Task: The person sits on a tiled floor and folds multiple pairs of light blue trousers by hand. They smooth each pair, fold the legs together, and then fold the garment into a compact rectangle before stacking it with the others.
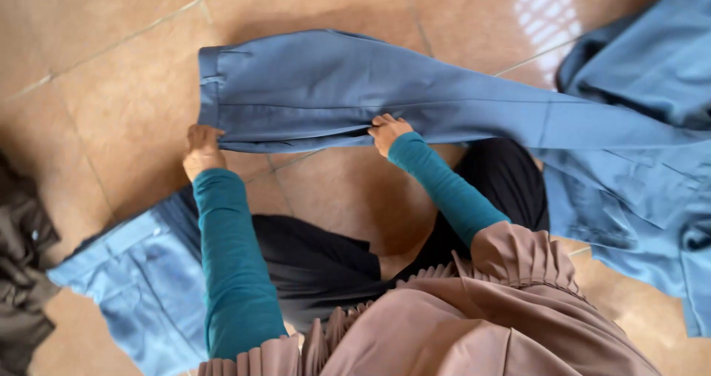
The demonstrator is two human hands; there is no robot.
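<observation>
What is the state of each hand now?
Left hand: closed on the waistband corner of the blue trousers.
Right hand: pressing on the trousers' lower edge; grip cannot be told.

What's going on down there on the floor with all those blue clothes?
A person sitting on the tiled floor has a pair of blue trousers laid out flat. The left hand grips the waistband end, and the right hand presses on the lower edge. More blue clothes lie to the right, and a lighter blue garment lies at the left.

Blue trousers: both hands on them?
Yes: the left hand grips the waistband end of the blue trousers and the right hand presses their near edge.
</observation>
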